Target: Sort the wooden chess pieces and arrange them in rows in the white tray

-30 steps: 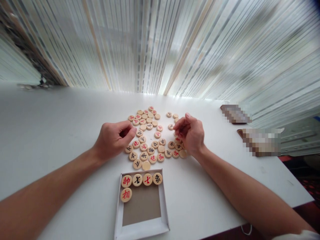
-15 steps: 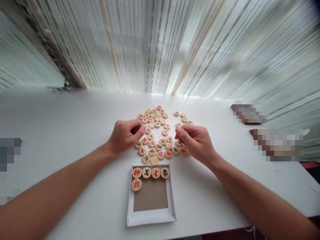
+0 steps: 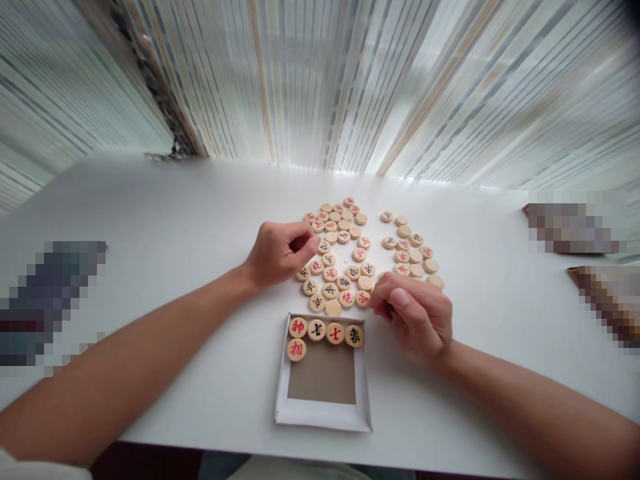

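Several round wooden chess discs [image 3: 340, 260] with red or black characters lie spread on the white table [image 3: 165, 220]. A shallow white box tray [image 3: 323, 412] sits nearer me, with several discs [image 3: 325, 331] in a row along its far edge and one more beneath the leftmost. My left hand [image 3: 279, 253] is curled over the left side of the spread, thumb against fingers; what it grips is hidden. My right hand [image 3: 417, 315] is closed in a pinch just right of the tray's far corner, touching the nearest discs.
A smaller group of discs [image 3: 410, 250] lies to the right of the main spread. Striped curtains [image 3: 350, 87] hang behind the table. Blurred-out objects sit at the table's left edge [image 3: 47, 300] and right edge [image 3: 575, 220].
My right hand has drawn back from the far right discs toward the tray's corner. The left hand stays curled over the spread. The view has shifted, so everything sits further right.
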Action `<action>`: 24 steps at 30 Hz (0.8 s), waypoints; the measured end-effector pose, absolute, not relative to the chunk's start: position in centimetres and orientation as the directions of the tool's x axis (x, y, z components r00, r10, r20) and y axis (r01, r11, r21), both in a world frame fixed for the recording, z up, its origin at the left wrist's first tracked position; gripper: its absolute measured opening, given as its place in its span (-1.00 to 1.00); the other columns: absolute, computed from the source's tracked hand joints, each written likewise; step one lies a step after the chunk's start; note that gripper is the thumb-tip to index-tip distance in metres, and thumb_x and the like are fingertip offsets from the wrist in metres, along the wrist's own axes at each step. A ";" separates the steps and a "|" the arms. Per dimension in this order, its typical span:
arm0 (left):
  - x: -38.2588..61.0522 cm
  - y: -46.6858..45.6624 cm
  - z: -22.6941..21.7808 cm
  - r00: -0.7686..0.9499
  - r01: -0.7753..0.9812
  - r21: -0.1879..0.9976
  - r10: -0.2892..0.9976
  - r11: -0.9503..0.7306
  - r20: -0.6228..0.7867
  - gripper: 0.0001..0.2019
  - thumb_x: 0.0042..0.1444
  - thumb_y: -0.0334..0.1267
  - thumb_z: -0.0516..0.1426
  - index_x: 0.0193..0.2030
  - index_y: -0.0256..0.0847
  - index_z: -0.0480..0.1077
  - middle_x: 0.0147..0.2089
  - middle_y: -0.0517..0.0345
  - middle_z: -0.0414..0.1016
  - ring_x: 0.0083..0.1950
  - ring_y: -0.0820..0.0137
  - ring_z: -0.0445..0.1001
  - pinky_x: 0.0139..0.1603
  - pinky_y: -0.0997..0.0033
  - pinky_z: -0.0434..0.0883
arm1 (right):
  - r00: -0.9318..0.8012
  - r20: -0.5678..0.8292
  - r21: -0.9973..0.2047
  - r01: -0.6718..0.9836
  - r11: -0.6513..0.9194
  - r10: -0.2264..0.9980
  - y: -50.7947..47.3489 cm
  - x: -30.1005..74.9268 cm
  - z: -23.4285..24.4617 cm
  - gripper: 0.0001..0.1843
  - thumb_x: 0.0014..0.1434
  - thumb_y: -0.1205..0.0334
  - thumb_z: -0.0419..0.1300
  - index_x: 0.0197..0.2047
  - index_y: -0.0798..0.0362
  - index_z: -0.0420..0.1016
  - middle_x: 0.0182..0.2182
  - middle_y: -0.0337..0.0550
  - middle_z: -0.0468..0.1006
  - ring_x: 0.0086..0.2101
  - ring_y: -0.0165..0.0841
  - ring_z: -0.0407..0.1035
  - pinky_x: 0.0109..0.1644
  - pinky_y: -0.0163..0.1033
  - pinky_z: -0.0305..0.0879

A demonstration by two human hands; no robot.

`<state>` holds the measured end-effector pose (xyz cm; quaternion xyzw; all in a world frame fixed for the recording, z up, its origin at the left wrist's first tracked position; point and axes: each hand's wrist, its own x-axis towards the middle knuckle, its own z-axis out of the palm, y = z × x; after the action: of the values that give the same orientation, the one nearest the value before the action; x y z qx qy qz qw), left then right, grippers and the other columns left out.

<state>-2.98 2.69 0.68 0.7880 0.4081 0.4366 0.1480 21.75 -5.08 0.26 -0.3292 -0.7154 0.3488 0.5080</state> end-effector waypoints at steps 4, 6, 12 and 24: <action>-2.9 2.7 0.8 0.302 0.505 0.606 0.783 -0.615 0.543 -0.67 0.25 -0.24 0.17 -0.55 -0.19 0.32 -0.64 0.33 0.18 -0.58 0.52 0.09 -0.51 0.45 0.16 | -0.226 0.499 -0.836 0.127 0.533 0.837 -5.2 22.2 0.6 -0.58 0.47 0.20 0.05 -0.38 0.01 0.60 -0.54 -0.17 0.46 -0.55 -0.33 0.30 -0.46 -0.17 0.16; -2.8 2.7 0.8 0.299 0.499 0.615 0.787 -0.611 0.539 -0.67 0.24 -0.24 0.17 -0.55 -0.19 0.31 -0.64 0.33 0.17 -0.58 0.52 0.09 -0.51 0.45 0.16 | -0.205 0.485 -0.846 0.136 0.515 0.850 -5.1 22.3 0.6 -0.57 0.48 0.19 0.06 -0.39 0.01 0.60 -0.56 -0.18 0.44 -0.56 -0.35 0.27 -0.48 -0.17 0.13; -2.9 2.7 0.9 0.297 0.486 0.638 0.799 -0.597 0.522 -0.68 0.25 -0.23 0.17 -0.54 -0.19 0.33 -0.63 0.33 0.16 -0.58 0.52 0.08 -0.51 0.44 0.14 | -0.155 0.411 -0.899 0.096 0.428 0.898 -4.8 22.1 0.1 -0.57 0.48 0.13 0.09 -0.40 0.00 0.61 -0.56 -0.19 0.45 -0.57 -0.35 0.23 -0.52 -0.19 0.09; -3.2 2.9 1.1 0.311 0.478 0.595 0.758 -0.646 0.573 -0.64 0.26 -0.28 0.16 -0.58 -0.24 0.35 -0.65 0.33 0.08 -0.58 0.54 0.04 -0.52 0.45 0.08 | -0.134 0.361 -0.932 -0.008 0.363 0.923 -4.7 21.9 0.1 -0.56 0.46 0.10 0.09 -0.39 0.04 0.63 -0.54 -0.17 0.46 -0.56 -0.36 0.25 -0.54 -0.21 0.07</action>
<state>-3.16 2.92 1.11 0.7937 0.3892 0.4393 0.1597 21.95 -4.73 0.14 -0.3690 -0.6201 0.4271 0.5449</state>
